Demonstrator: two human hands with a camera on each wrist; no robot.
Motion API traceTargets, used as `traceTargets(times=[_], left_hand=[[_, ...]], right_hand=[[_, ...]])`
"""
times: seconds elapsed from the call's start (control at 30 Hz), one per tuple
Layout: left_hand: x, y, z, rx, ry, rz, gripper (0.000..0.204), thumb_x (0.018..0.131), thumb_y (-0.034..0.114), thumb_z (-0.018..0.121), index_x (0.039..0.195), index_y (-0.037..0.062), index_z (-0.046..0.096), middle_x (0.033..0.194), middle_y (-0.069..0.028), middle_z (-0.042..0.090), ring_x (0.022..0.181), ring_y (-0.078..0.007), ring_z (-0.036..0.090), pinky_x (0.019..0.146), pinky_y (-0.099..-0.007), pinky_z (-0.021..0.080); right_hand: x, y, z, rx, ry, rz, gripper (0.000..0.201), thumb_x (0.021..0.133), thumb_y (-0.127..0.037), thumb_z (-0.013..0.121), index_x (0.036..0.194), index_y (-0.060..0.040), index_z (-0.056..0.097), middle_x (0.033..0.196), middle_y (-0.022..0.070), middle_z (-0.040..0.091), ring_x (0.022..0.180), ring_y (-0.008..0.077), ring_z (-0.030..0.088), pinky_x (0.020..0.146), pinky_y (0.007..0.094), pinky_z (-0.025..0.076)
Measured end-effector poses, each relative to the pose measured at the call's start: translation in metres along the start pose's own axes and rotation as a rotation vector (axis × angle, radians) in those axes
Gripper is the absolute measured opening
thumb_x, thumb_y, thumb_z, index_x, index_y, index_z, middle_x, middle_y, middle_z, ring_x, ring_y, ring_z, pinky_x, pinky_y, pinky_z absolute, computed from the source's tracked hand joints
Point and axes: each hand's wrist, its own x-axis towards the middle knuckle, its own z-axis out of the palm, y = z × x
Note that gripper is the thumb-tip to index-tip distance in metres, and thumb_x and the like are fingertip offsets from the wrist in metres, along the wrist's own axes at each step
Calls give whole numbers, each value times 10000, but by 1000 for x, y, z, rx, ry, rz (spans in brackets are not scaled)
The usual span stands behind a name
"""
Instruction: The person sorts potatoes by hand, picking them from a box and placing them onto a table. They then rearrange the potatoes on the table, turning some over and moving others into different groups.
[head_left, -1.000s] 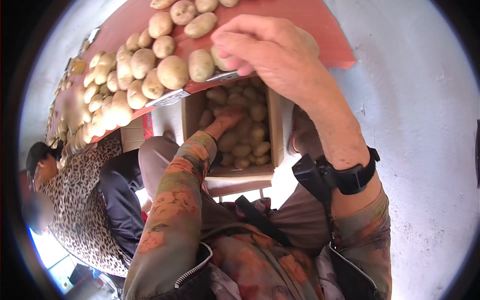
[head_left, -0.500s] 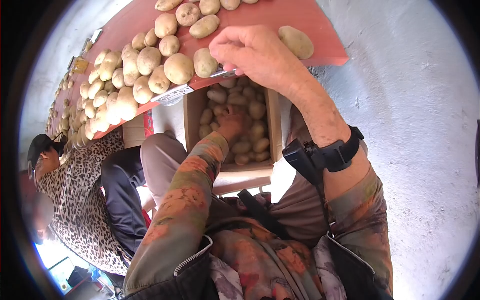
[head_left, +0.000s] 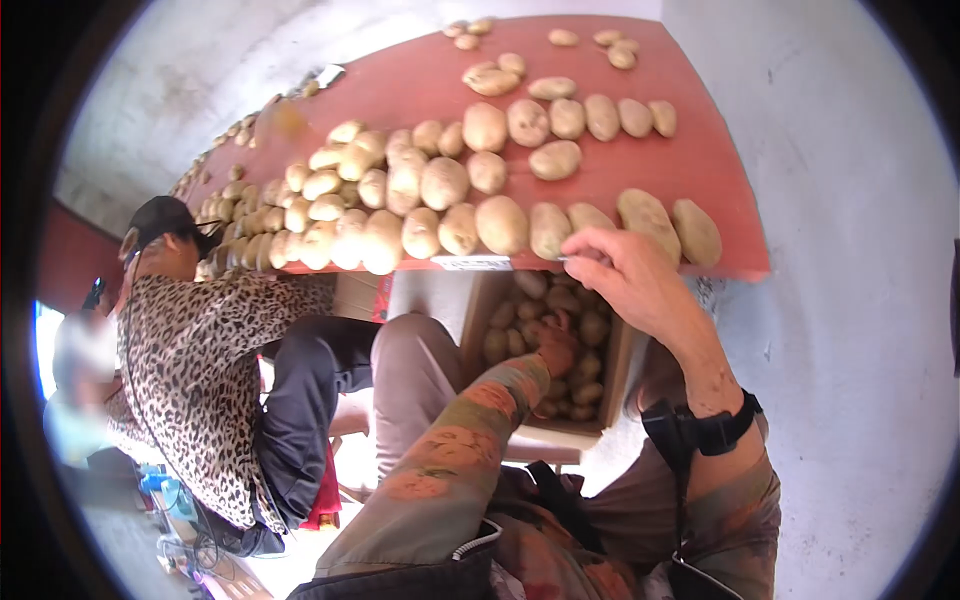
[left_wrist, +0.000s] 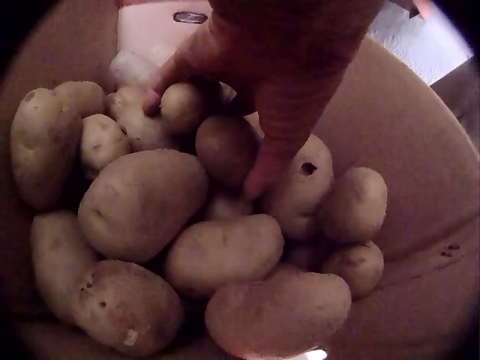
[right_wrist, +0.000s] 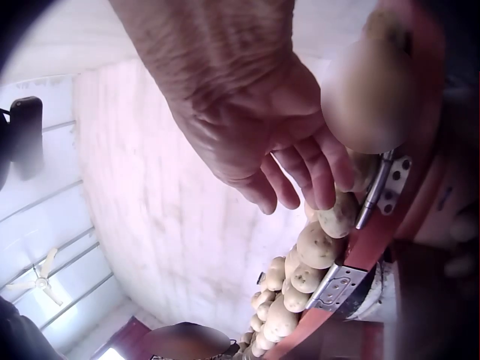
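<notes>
My left hand [head_left: 557, 347] is down inside a cardboard box [head_left: 619, 375] of potatoes. In the left wrist view, the hand [left_wrist: 277, 67] spreads its fingers and thumb around a small round potato [left_wrist: 182, 108] and a darker one [left_wrist: 225, 146], without a visible firm grip. Larger potatoes [left_wrist: 142, 202] lie below it. My right hand [head_left: 645, 290] hovers at the red table's [head_left: 715, 170] front edge, beside a row of potatoes [head_left: 501, 225]. From the right wrist, that hand [right_wrist: 247, 127] shows loosely bent fingers holding nothing.
Potatoes [head_left: 444, 184] cover much of the table's left part, with further rows behind. Metal hinges [right_wrist: 335, 288] sit on its edge. A person in a leopard-print top [head_left: 190, 370] sits at the left. A pale wall [head_left: 850, 250] stands at the right.
The head view has shifted, showing more of the table. My left hand stays in the box, its fingers now more raised. The right hand remains near the table edge, still empty.
</notes>
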Motion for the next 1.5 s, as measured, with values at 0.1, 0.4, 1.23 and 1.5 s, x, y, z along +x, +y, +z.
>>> traceTargets(times=[0.1, 0.4, 1.23, 1.5], left_hand=[[10, -5, 6, -114, -15, 0, 377, 839, 253, 517, 1195, 145, 584, 1424, -163, 246, 1151, -374, 383, 802, -580, 380], [47, -88, 56, -560, -358, 1238, 495, 682, 331, 696, 1134, 162, 591, 1196, -53, 535, 1069, -237, 524, 837, -350, 470], [-177, -104, -118, -2663, -421, 507, 703, 853, 654, 365, 1325, 135, 396, 1192, -127, 535, 1011, -301, 561, 686, -366, 492], [-179, -91, -109, -2652, -399, -64, 346, 879, 320, 535, 1161, 123, 501, 958, -73, 602, 643, -177, 579, 484, -264, 429]], right_hand=[[4, -6, 4, -51, -32, 24, 239, 834, -178, 552, 958, 22, 594, 712, 69, 589, 655, 133, 536, 612, 285, 426], [17, -7, 32, -115, -142, -12, 278, 810, -174, 583, 1012, 16, 587, 802, 97, 633, 708, 149, 569, 657, 288, 446], [-26, -64, 29, -249, -273, -19, 539, 633, -218, 718, 1132, -98, 552, 1051, 148, 551, 986, 311, 551, 853, 359, 446], [-50, -3, -99, -114, 875, 340, 540, 756, -324, 656, 1195, -40, 520, 1094, 185, 601, 1010, 260, 581, 861, 343, 459]])
